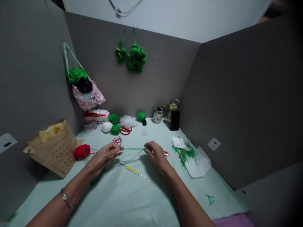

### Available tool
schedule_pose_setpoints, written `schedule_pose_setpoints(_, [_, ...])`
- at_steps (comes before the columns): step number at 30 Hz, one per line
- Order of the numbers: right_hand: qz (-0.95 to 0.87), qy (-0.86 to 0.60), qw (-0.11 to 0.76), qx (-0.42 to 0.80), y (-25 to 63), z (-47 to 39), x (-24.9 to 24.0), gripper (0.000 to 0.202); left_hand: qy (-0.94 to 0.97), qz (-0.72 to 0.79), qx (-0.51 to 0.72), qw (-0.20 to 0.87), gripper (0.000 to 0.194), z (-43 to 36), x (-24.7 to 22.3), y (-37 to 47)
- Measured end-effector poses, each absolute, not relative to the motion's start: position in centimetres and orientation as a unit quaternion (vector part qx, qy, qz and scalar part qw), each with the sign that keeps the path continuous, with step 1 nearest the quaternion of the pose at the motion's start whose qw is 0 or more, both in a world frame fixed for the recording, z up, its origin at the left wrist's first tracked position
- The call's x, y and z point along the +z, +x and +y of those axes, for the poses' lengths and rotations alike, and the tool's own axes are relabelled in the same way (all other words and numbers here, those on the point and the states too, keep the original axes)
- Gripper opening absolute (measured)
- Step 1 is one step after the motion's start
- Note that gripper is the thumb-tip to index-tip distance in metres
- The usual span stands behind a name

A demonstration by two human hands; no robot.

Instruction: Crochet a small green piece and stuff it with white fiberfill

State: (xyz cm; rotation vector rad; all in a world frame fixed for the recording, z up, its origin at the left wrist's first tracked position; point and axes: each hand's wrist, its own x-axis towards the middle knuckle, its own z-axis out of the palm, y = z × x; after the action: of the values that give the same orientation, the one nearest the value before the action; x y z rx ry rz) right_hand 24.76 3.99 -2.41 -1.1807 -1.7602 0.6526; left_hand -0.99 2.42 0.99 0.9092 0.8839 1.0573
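Note:
Green yarn [133, 148] stretches taut between my two hands above the middle of the table. My left hand [106, 154] pinches its left end between thumb and fingers. The other end is gripped by the curled fingers of my right hand [156, 154], and a short loose tail hangs beside them. Below the yarn, a crochet hook [132, 170] with a yellow handle lies on the pale cloth. A small red-handled item [166, 153] shows partly behind my right hand. Beyond my left hand is a loose tangle of red yarn [116, 140].
A paper bag [54, 148] and a red yarn ball [82, 151] stand at left. Red scissors [126, 130], green yarn balls [141, 117] and white stuffing [127, 121] lie at the back. Green yarn scraps [186, 154] and a phone [175, 120] are at right. Grey partitions [161, 72] enclose the table.

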Motion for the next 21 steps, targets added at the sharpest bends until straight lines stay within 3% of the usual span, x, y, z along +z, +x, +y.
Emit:
schedule_pose_setpoints(6, [-0.703, -0.483, 0.491, 0.177, 25.0, 4.3, -3.3, 0.011, 0.406, 0.332, 0.462, 0.715, 0.019, 0.3, 0.9, 0.8])
schedule_pose_setpoints(8, [-0.696, -0.478, 0.51, 0.164, 25.1, 4.4, -3.4, 0.015, 0.47, 0.334, 0.403, 0.71, 0.02, -0.1, 0.7, 1.6])
schedule_pose_setpoints(11, [-0.69, -0.459, 0.538, 0.154, 25.1, 4.7, -3.6, 0.019, 0.609, 0.381, 0.326, 0.615, 0.026, 0.7, 0.9, 1.4])
schedule_pose_setpoints(13, [-0.691, -0.441, 0.552, 0.155, 25.0, 4.7, -3.7, 0.021, 0.671, 0.432, 0.376, 0.471, 0.023, 2.0, 1.2, 0.7])
schedule_pose_setpoints(15, [-0.695, -0.423, 0.56, 0.159, 24.7, 4.6, -3.6, 0.023, 0.662, 0.46, 0.424, 0.413, 0.023, 3.4, 1.5, 0.5])
schedule_pose_setpoints(21, [-0.721, -0.39, 0.55, 0.16, 22.9, 3.6, -3.5, 0.021, 0.667, 0.414, 0.42, 0.455, 0.023, 5.8, 0.5, 4.2])
